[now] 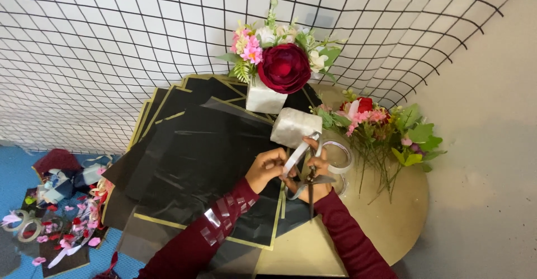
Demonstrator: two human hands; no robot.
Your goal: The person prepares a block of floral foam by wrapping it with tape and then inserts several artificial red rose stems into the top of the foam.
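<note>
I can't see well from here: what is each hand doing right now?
Left hand: closed, pinching the end of a white tape strip.
Right hand: closed on the scissors.

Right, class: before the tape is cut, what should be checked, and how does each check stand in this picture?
1. Left hand pulls the white tape strip taut: ok.
2. Right hand holds the scissors: ok.
3. Blades open around the strip: cannot tell.
4. Tape roll within reach on the round table: ok.
5. Wrapped bouquet upright behind the hands: ok.
</note>
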